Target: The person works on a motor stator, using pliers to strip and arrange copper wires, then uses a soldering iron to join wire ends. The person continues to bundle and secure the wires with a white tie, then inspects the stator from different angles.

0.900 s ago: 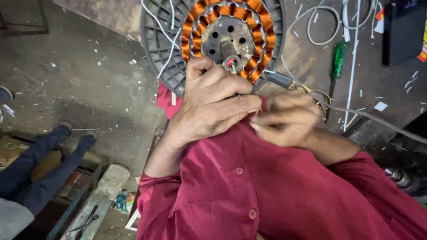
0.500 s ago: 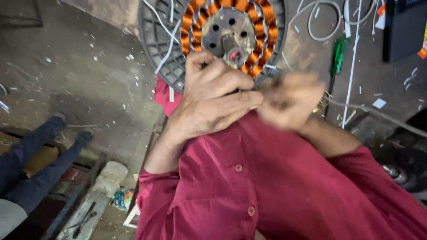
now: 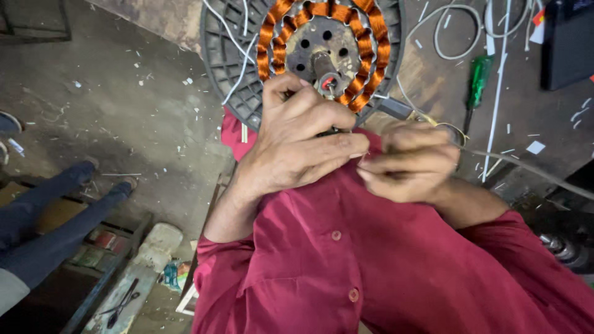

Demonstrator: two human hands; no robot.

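Left hand [image 3: 303,145] grip curled, fingers closed over the lower edge of the motor stator [image 3: 325,46], thumb up by the centre shaft [image 3: 323,65]. Right hand [image 3: 408,162] grip pinched shut just beside it; what it holds is too small to tell. Stator, ringed with copper windings [image 3: 368,37], sits on a dark round grille [image 3: 232,59]. Green screwdriver [image 3: 476,86] and white wires [image 3: 458,31] lie on the surface [image 3: 544,130] to the right.

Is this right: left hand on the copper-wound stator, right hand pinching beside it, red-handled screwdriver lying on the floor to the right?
Not quite. In the head view the screwdriver has a green handle, not red. The rest holds: the left hand rests on the copper-wound stator, and the right hand pinches beside it.
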